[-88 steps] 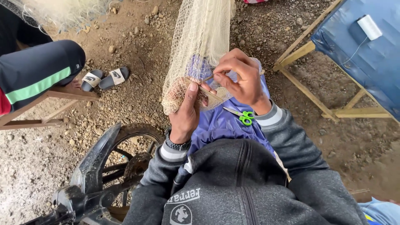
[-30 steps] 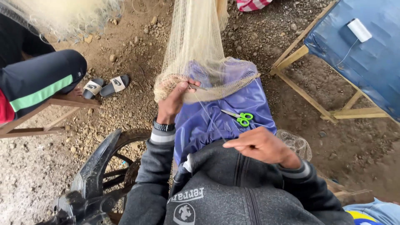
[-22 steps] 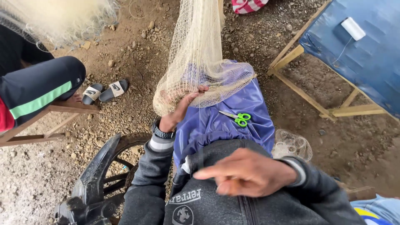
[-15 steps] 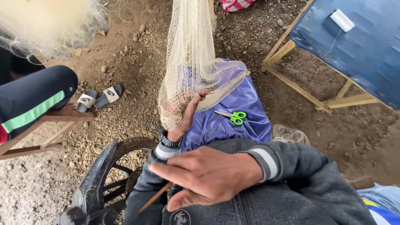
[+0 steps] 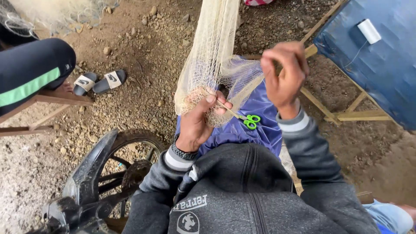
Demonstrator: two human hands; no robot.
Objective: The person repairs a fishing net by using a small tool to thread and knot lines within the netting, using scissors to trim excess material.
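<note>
Nylon net (image 5: 212, 60) hangs over purple cloth (image 5: 255, 117); left hand (image 5: 197, 121) pinches its bunched hem. Right hand (image 5: 284, 71), fingers curled, raised beside net, probably pulling thread. Keep hem taut; green scissors (image 5: 249, 121) lie just right.

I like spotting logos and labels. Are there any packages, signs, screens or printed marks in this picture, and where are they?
No packages, signs or screens.
Jacket print: bottom middle, on the person's dark jacket; white lettering above a round white badge.
Sandal marks: upper left on the dirt; a dark mark on the white strap of each of the two black sandals.
</note>
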